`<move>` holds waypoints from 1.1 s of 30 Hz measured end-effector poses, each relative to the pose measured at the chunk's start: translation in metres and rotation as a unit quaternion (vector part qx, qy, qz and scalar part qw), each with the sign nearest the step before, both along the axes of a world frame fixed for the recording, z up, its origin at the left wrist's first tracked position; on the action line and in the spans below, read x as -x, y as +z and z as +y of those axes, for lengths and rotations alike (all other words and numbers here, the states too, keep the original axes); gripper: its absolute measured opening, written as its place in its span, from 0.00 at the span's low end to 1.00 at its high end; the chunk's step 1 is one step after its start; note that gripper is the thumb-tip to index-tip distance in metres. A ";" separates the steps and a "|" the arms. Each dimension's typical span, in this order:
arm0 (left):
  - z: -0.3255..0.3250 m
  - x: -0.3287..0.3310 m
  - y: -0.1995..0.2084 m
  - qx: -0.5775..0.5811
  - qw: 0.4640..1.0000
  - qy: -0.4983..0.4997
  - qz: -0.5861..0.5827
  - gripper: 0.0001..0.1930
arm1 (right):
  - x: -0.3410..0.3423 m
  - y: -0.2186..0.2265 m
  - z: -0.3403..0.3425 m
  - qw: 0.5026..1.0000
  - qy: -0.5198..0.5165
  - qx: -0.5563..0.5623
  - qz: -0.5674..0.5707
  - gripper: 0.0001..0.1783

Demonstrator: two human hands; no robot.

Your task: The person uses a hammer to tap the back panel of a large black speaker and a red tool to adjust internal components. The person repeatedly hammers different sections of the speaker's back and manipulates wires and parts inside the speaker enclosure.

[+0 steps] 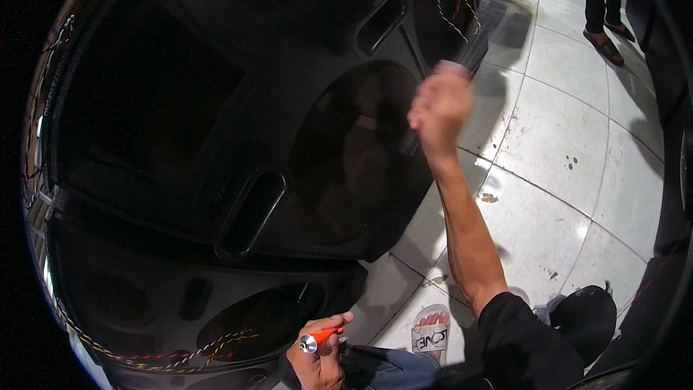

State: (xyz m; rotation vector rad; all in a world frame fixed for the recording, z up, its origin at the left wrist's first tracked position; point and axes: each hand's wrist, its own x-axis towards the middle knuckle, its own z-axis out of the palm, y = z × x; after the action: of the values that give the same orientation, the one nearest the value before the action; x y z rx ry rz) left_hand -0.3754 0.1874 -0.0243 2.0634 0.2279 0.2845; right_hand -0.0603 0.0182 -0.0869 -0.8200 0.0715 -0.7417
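Note:
My right hand is raised over the edge of a large black speaker cabinet, closed around a dark long-handled tool. Motion smears both; the tool's far end looks wider and set crosswise, like a hammer's, but its exact kind is unclear. Low in the picture, my left hand is closed on a short orange tool with a round silver end turned up. That hand is near the round opening of a second black cabinet. Oblong recesses and large round openings mark the cabinets' faces.
Twisted red, yellow and white wires lie along the lower cabinet, with more wires at the upper cabinet's top. White floor tiles run along the right, bearing dark specks. Another person's sandalled feet stand at upper right.

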 end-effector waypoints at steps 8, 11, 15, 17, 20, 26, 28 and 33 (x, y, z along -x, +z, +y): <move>0.005 0.000 0.001 -0.036 0.999 -0.010 -0.007 0.11 | 0.066 0.002 -0.008 0.987 0.083 -0.118 -0.072 0.23; 0.001 -0.005 -0.001 -0.031 0.999 -0.015 -0.020 0.11 | 0.071 -0.046 0.031 0.996 0.059 0.056 -0.027 0.21; 0.000 -0.008 0.003 -0.049 0.998 -0.038 -0.026 0.11 | 0.065 -0.016 0.039 0.954 0.287 0.020 0.090 0.16; 0.002 -0.002 0.006 -0.074 0.997 -0.030 -0.025 0.11 | 0.060 -0.010 0.024 0.983 0.181 -0.028 -0.035 0.21; 0.001 0.004 0.003 -0.056 0.998 -0.011 -0.027 0.12 | 0.044 0.018 0.001 0.981 0.020 -0.149 -0.119 0.21; 0.004 -0.012 0.003 -0.055 0.998 -0.032 0.007 0.12 | -0.005 0.024 -0.016 0.956 0.282 0.039 0.074 0.19; 0.004 -0.010 0.004 -0.054 0.998 -0.023 0.015 0.12 | 0.018 0.016 -0.014 0.974 0.222 -0.012 0.035 0.21; 0.004 -0.004 0.000 -0.048 0.999 -0.019 0.001 0.10 | 0.068 -0.017 0.035 0.997 0.070 -0.019 -0.024 0.24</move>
State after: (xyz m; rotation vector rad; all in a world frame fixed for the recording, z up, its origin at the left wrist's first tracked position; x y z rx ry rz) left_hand -0.3712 0.1911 -0.0246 2.1609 0.1803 0.2744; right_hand -0.1285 0.0535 -0.1040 -0.7636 -0.0147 -0.6247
